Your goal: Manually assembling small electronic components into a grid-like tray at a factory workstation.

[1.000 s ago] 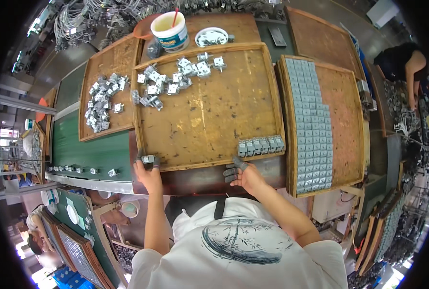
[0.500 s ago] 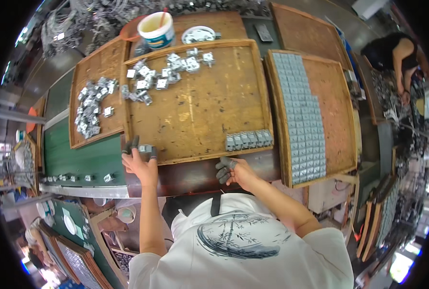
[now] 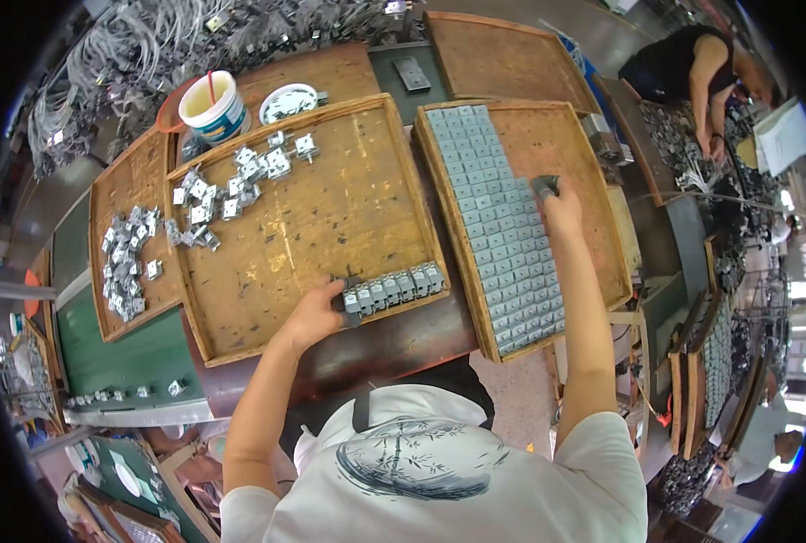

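Observation:
My left hand (image 3: 317, 313) is at the near edge of the middle wooden tray (image 3: 331, 204). Its thumb and fingers, some in dark finger covers, close around a small boxy metal part at the left end of a row of grey metal parts (image 3: 392, 288). Over the right wooden tray (image 3: 593, 181) my right hand (image 3: 561, 206) reaches with curled, dark-covered fingertips. They touch the stepped right edge of the packed grey metal parts (image 3: 502, 240). Whatever lies between those fingers is hidden.
Loose metal parts (image 3: 231, 185) lie scattered in the middle tray, and more (image 3: 130, 262) are heaped in the left tray. Behind stand a white tub (image 3: 211, 109) and a white bowl (image 3: 287, 102). A person (image 3: 692, 77) works at the far right.
My left hand has carried a metal part rightward to the row's left end. My right hand has moved from the middle tray's front edge to the right tray. The view has shifted right.

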`<state>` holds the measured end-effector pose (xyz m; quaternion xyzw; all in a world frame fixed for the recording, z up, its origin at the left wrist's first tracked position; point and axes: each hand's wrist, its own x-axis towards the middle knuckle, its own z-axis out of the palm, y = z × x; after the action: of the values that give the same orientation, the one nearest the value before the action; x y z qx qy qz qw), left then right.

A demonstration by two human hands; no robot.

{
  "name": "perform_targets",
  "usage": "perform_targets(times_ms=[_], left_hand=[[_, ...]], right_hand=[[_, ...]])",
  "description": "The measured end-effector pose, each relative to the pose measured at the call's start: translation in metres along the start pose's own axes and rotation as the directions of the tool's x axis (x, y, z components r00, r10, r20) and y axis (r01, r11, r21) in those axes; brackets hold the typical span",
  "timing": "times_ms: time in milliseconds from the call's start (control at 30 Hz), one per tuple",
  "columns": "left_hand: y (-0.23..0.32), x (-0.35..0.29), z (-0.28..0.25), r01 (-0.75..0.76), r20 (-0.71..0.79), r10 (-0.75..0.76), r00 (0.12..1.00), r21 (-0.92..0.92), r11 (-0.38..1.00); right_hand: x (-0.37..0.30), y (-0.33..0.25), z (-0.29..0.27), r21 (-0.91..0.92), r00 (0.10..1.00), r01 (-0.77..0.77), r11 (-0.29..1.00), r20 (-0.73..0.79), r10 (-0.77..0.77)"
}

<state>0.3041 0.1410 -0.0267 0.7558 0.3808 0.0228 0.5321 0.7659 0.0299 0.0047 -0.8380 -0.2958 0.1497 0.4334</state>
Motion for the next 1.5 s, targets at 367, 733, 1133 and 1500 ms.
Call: perform_targets(times_ms=[367,733,1133,1500], left_hand=[[0.02,-0.039,0.005,-0.17,-0.194,0.169,0.966,0.012,0.985],[-0.097,-0.232,-0.129,0.885,-0.834,-0.55,0.049,-0.218,0.411],[-0.104,-0.211,-0.078,-0.479,-0.679,-0.341,0.651,-0.715,0.51],[0.042,-0.154,0.0,-0.513,-0.439,0.266,0.858,-0.709,0.484]], right_hand=[[0.099,0.075,-0.006,0.221,0.83,-0.435,0.873,0.475,0.293],[-0.036,-0.05,0.004,0.699,0.985,-0.001,0.715,0.125,-0.12],[-0.227,-0.135,0.082,0.592,0.913,-0.092,0.801,0.37,-0.169],[-0.308,-0.208,0.058,0.108,0.542,0.733,0.672,0.504,-0.673]])
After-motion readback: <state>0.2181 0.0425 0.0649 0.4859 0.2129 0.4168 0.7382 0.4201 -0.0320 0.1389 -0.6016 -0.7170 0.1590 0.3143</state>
